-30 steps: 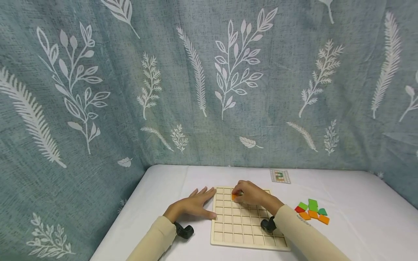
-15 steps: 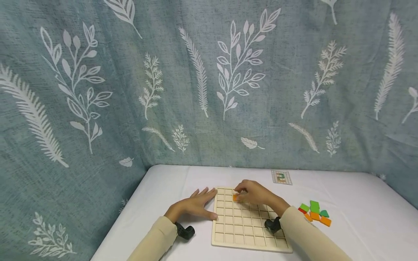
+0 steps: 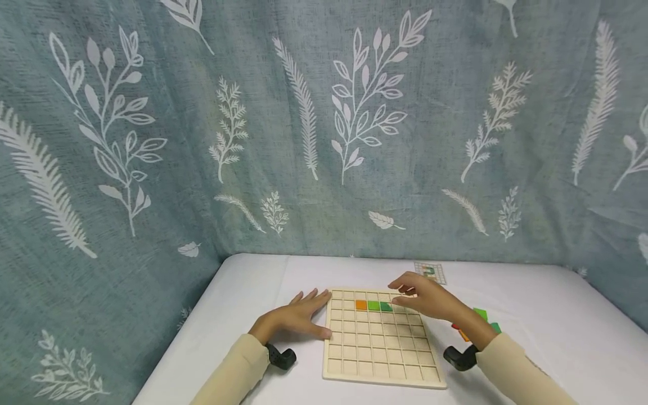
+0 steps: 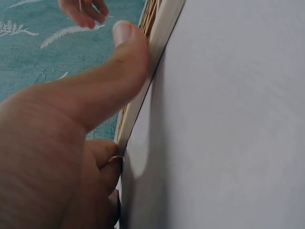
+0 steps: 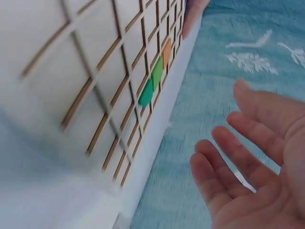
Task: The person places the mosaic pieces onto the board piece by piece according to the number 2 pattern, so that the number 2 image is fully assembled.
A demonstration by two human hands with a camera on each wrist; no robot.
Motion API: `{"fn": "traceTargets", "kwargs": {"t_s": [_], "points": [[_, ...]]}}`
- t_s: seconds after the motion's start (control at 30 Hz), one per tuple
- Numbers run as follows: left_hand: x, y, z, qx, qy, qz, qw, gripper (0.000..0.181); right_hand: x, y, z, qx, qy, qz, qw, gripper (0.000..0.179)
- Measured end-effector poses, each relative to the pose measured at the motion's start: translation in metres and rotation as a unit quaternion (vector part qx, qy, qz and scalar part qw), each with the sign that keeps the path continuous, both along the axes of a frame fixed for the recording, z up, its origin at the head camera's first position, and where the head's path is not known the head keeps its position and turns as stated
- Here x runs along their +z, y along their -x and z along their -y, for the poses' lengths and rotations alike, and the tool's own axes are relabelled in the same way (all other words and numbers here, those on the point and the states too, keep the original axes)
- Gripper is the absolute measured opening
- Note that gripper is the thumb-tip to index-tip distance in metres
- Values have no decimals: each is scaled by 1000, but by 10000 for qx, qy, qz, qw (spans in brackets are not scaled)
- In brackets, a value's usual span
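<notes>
The left hand (image 3: 301, 320) lies with fingers spread against the near-left edge of the board (image 3: 372, 355), thumb touching its rim, seemingly to steady it. Rightward from those fingers, three tiles sit side by side in one row: orange (image 3: 361, 305), green (image 3: 373, 305), then teal (image 3: 386, 307), just left of the right fingers. The right hand (image 3: 425, 295) holds nothing, its fingers apart and loosely bent; I judge the teal tile's placing done. The card (image 3: 430, 273) lies just beyond them. The loose tiles (image 3: 480, 313) are to their right, partly hidden by the forearm. Adding another would call for reaching right, pinching one flat tile and squaring it to a cell.
</notes>
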State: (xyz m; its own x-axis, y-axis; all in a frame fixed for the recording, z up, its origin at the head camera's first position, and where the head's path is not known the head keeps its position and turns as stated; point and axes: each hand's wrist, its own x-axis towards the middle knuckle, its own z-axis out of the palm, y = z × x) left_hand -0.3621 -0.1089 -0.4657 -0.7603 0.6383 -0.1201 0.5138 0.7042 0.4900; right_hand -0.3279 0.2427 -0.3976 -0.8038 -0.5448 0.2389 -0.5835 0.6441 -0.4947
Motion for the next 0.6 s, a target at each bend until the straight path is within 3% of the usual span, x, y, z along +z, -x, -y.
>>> {"fn": "traceTargets", "kwargs": {"t_s": [0.3, 0.6], "points": [[2, 1, 3, 44, -47, 21, 10000, 108, 4, -21, -42, -617, 78, -177, 9979, 34], [6, 0, 5, 31, -122, 34, 9999, 108, -4, -30, -89, -1661, 357, 296, 9850, 39]]}}
